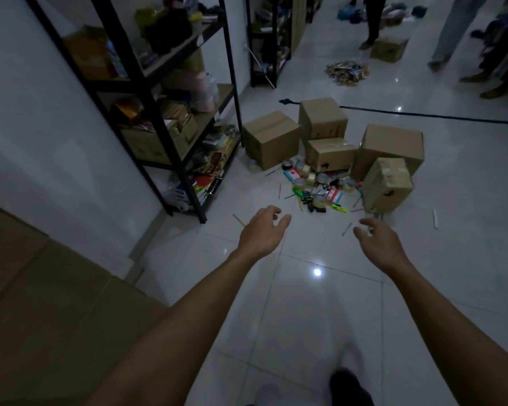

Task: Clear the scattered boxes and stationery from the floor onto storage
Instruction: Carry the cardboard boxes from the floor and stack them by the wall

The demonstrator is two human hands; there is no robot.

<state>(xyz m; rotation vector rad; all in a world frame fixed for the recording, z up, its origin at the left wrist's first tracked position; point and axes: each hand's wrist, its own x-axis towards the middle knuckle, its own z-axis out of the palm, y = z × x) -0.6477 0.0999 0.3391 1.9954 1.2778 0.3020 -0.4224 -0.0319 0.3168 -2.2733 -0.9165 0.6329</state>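
Both hands, left (261, 232) and right (379, 244), reached forward empty with fingers loosely spread; brown cardboard boxes (272, 139) and scattered stationery (317, 186) lay beyond, beside the black metal shelving (162, 118). Better to lift one box squarely with both.

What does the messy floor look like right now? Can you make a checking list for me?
Surface: glossy white tile floor, with light glare.
Job's things: five cardboard boxes clustered by the shelf; tape rolls, markers and pens in a stationery pile; stray pencils around.
Clutter: another pile and a box farther off.
Hands: left hand and right hand open, holding nothing.
Cables: black cable across the floor.
Surroundings: black shelf rack, crowded; people's legs at the far right.
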